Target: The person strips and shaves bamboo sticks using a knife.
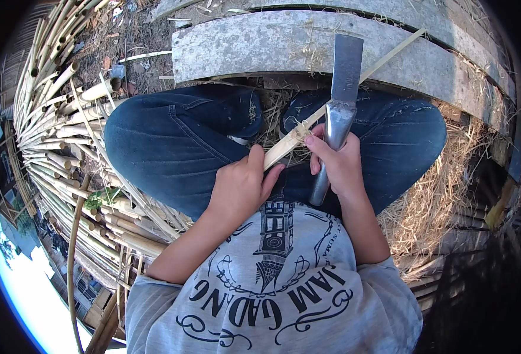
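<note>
My left hand [239, 182] is closed around the near end of a split bamboo strip [284, 147], which slants up and away to the right over my lap. My right hand [338, 164] grips the tubular metal handle of a broad-bladed chopping knife [346, 76], its blade pointing away from me. The thumb of that hand presses by the strip, where thin curled shavings [301, 132] bunch up. Behind the blade, the strip's narrower far part passes on toward the planks. The fingers under the strip are partly hidden.
Grey wooden planks [242, 44] lie just beyond my crossed legs [160, 141]. Many bamboo poles [65, 144] are piled on the left, cut ends toward me. Straw-like shavings [431, 206] heap up on the right. Bare soil [145, 38] with litter shows at upper left.
</note>
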`<state>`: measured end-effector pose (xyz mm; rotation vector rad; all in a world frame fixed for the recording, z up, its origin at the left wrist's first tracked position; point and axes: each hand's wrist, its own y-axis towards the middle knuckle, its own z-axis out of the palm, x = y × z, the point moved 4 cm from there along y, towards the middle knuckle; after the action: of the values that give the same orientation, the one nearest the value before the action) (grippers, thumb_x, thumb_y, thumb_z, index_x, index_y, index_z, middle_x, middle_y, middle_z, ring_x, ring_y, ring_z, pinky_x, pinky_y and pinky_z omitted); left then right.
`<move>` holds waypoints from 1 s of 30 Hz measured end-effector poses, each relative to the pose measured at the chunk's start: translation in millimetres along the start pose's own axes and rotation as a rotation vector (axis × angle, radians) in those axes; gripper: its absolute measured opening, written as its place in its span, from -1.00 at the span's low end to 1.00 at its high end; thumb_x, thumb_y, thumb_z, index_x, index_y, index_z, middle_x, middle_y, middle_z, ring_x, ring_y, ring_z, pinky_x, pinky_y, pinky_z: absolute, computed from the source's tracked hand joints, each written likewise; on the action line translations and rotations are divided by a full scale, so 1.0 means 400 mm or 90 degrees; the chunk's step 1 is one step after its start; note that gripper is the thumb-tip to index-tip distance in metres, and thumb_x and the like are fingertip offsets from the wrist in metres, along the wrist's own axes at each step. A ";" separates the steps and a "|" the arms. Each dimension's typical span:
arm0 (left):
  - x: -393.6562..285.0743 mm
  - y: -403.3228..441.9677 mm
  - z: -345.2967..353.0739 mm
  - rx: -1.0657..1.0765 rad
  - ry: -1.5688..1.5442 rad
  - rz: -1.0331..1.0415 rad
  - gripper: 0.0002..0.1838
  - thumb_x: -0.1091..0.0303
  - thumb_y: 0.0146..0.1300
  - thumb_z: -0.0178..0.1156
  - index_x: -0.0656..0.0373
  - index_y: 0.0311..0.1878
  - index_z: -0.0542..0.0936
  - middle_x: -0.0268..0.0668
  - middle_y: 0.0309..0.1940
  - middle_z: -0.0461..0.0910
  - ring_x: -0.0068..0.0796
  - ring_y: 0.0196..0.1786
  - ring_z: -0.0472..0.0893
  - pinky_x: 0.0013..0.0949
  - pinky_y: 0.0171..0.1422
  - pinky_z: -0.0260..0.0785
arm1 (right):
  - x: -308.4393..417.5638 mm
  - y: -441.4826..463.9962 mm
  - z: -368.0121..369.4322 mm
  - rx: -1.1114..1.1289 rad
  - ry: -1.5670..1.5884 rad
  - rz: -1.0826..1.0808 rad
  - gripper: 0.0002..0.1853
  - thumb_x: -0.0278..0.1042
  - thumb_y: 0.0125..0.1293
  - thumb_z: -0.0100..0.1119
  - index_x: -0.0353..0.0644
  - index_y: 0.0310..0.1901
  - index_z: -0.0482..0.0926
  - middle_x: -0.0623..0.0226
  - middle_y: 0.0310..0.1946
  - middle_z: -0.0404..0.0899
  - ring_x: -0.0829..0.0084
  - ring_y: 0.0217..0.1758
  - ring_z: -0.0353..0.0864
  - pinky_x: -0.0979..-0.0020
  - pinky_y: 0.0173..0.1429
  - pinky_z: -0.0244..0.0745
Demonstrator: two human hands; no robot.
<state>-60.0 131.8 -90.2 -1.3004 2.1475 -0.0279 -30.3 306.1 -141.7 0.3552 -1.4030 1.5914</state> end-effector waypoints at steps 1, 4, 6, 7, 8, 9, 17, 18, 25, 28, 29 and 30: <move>0.002 0.000 0.000 0.006 -0.012 -0.011 -0.62 0.14 0.34 0.27 0.25 -0.30 0.38 -0.06 -0.64 0.55 -0.01 -0.56 0.63 -0.12 -0.50 0.46 | 0.001 0.000 -0.001 0.000 0.000 0.000 -0.77 -0.39 0.27 0.36 -0.33 -0.20 0.53 0.37 -0.57 0.49 0.58 -0.70 0.45 0.54 -0.60 0.36; 0.007 0.004 -0.010 0.063 -0.090 -0.043 -0.62 0.14 0.33 0.29 0.28 -0.31 0.41 -0.01 -0.65 0.55 0.05 -0.54 0.63 -0.08 -0.47 0.46 | 0.006 0.003 -0.008 0.026 0.019 0.006 -0.80 -0.42 0.27 0.34 -0.32 -0.22 0.52 0.36 -0.57 0.49 0.57 -0.70 0.46 0.53 -0.60 0.36; 0.011 0.004 -0.019 0.094 -0.149 -0.071 -0.64 0.19 0.31 0.31 0.30 -0.30 0.44 -0.01 -0.64 0.54 0.01 -0.56 0.62 -0.14 -0.48 0.42 | 0.001 0.006 -0.012 0.060 0.046 0.015 -0.81 -0.45 0.26 0.34 -0.32 -0.22 0.52 0.35 -0.57 0.49 0.55 -0.70 0.46 0.51 -0.60 0.38; 0.013 0.003 -0.019 0.126 -0.209 -0.097 -0.66 0.23 0.30 0.34 0.33 -0.29 0.47 -0.02 -0.62 0.53 -0.04 -0.57 0.60 -0.19 -0.49 0.37 | 0.003 0.006 -0.014 0.060 0.047 0.014 -0.81 -0.45 0.26 0.34 -0.32 -0.22 0.52 0.35 -0.57 0.49 0.55 -0.70 0.46 0.51 -0.60 0.38; 0.012 0.005 -0.026 0.126 -0.208 -0.097 -0.66 0.23 0.30 0.34 0.33 -0.29 0.47 -0.02 -0.62 0.53 -0.04 -0.57 0.60 -0.19 -0.49 0.37 | 0.008 0.006 -0.014 0.070 0.049 0.018 -0.81 -0.47 0.26 0.35 -0.33 -0.22 0.52 0.34 -0.57 0.49 0.54 -0.69 0.47 0.50 -0.60 0.39; 0.011 0.005 -0.028 0.144 -0.243 -0.113 -0.66 0.23 0.30 0.34 0.34 -0.29 0.48 -0.05 -0.63 0.51 -0.18 -0.60 0.57 -0.24 -0.49 0.34 | 0.010 0.007 -0.014 0.081 0.050 0.023 -0.81 -0.48 0.25 0.35 -0.33 -0.22 0.52 0.33 -0.57 0.49 0.53 -0.69 0.47 0.49 -0.60 0.40; 0.022 -0.006 -0.043 0.261 -0.389 -0.126 -0.64 0.21 0.32 0.36 0.30 -0.32 0.47 -0.42 -0.63 0.34 -0.70 -0.50 0.28 -0.44 -0.48 0.18 | 0.028 0.007 -0.027 0.159 0.093 0.032 -0.81 -0.46 0.22 0.39 -0.35 -0.25 0.56 0.31 -0.55 0.53 0.56 -0.66 0.48 0.51 -0.58 0.39; 0.024 -0.009 -0.039 0.279 -0.427 -0.117 -0.65 0.21 0.32 0.36 0.27 -0.34 0.45 -0.47 -0.61 0.28 -0.71 -0.48 0.25 -0.46 -0.47 0.15 | 0.033 0.005 -0.027 0.175 0.084 0.033 -0.81 -0.43 0.23 0.40 -0.36 -0.27 0.60 0.32 -0.53 0.56 0.59 -0.64 0.49 0.55 -0.56 0.36; 0.025 -0.033 -0.002 0.314 -0.571 -0.128 -0.61 0.18 0.33 0.35 0.28 -0.40 0.44 -0.37 -0.64 0.34 -0.62 -0.55 0.29 -0.39 -0.48 0.20 | 0.046 -0.003 -0.022 0.197 0.062 0.041 -0.83 -0.41 0.22 0.41 -0.32 -0.35 0.61 0.36 -0.56 0.55 0.60 -0.64 0.49 0.55 -0.56 0.36; 0.022 -0.031 -0.013 0.241 -0.454 -0.125 -0.61 0.18 0.34 0.33 0.30 -0.39 0.45 -0.29 -0.66 0.35 -0.57 -0.56 0.30 -0.34 -0.47 0.23 | 0.052 -0.020 -0.045 0.108 -0.145 -0.003 -0.79 -0.41 0.20 0.41 -0.28 -0.38 0.53 0.40 -0.63 0.49 0.62 -0.68 0.45 0.54 -0.60 0.34; 0.019 -0.029 -0.026 0.236 -0.455 -0.126 -0.61 0.18 0.34 0.33 0.30 -0.39 0.45 -0.29 -0.66 0.35 -0.57 -0.56 0.30 -0.34 -0.47 0.23 | 0.059 -0.032 -0.064 0.098 -0.211 0.003 -0.77 -0.40 0.19 0.43 -0.25 -0.41 0.51 0.43 -0.64 0.48 0.65 -0.69 0.43 0.56 -0.61 0.31; 0.013 -0.024 -0.046 0.247 -0.425 -0.121 -0.61 0.17 0.36 0.31 0.31 -0.38 0.46 -0.23 -0.67 0.37 -0.49 -0.59 0.33 -0.30 -0.46 0.26 | 0.065 -0.043 -0.082 0.086 -0.278 0.008 -0.74 -0.39 0.18 0.44 -0.23 -0.45 0.49 0.46 -0.65 0.47 0.67 -0.70 0.41 0.57 -0.62 0.28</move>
<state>-63.5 117.1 -74.7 -1.0805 1.3692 -0.0734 -18.3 345.1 -122.1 0.8145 -1.6222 1.6884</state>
